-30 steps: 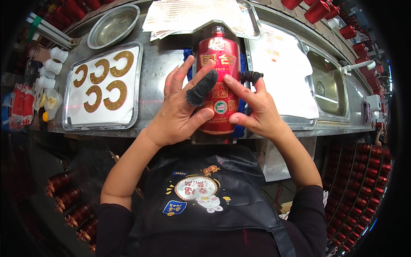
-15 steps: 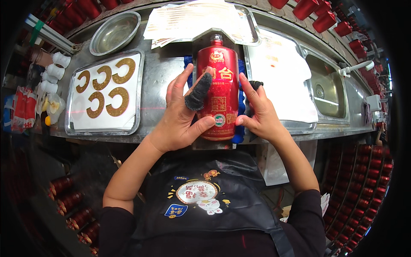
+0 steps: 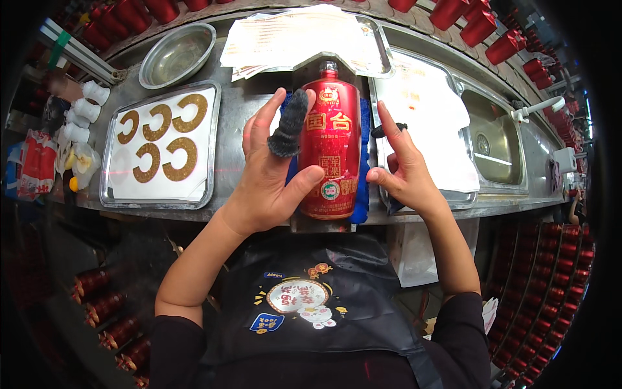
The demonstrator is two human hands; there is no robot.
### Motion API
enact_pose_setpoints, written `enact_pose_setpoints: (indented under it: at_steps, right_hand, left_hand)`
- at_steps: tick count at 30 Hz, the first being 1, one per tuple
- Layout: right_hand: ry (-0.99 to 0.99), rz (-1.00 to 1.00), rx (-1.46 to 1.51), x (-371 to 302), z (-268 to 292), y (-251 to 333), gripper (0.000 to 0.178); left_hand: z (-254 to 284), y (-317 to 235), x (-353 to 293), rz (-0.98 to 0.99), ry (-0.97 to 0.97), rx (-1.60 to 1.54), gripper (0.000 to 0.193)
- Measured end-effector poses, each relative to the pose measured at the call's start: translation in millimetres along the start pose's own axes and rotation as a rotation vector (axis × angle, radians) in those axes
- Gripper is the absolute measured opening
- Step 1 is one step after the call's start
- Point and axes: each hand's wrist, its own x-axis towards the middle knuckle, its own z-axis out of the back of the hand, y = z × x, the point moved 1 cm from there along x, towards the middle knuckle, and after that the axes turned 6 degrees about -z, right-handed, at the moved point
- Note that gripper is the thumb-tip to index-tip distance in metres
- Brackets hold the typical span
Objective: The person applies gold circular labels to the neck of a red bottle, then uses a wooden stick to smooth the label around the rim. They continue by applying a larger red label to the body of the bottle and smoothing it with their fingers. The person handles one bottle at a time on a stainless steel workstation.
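Note:
A red glossy bottle (image 3: 330, 146) with gold characters lies neck away from me in a metal cradle (image 3: 350, 65), a blue cloth (image 3: 363, 149) showing along its right side. My left hand (image 3: 269, 175) is beside the bottle's left side, fingers spread. Its thumb tip overlaps the bottle's edge in view; whether they touch I cannot tell. A dark fabric sleeve (image 3: 289, 126) covers one of its fingers. On the other side my right hand (image 3: 409, 172) is open and apart from the bottle, with a dark covering on one finger.
At left lies a tray (image 3: 212, 129) of several gold C-shaped labels, below a metal bowl (image 3: 210, 48). Papers (image 3: 295, 39) are piled behind the bottle. White sheets (image 3: 421, 129) cover a tray at right, beside a sink (image 3: 495, 142). Red bottles (image 3: 544, 292) fill racks around the bench.
My right hand has come away from the bottle, moving slightly right. The fingers of my left hand have shifted left, off the bottle's front. The whole view has dropped a little.

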Motion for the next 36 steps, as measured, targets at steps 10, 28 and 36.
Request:
enact_pose_setpoints:
  at_steps: [10, 28, 36]
  right_hand:
    - [0.068, 0.008, 0.009, 20.5, -10.1, -7.6, 0.135]
    - [-0.080, 0.187, -0.168, -12.9, 8.7, 28.3, 0.089]
    - [-0.143, 0.283, -0.358, -7.4, -10.5, 56.8, 0.077]
  left_hand:
    - [-7.6, -6.0, 21.2, -0.005, 0.049, 0.160, 0.069]
    - [-5.9, 29.2, -33.4, 0.290, 0.080, -0.472, 0.107]
    - [-28.7, 35.9, -50.0, 0.325, 0.179, -0.330, 0.097]
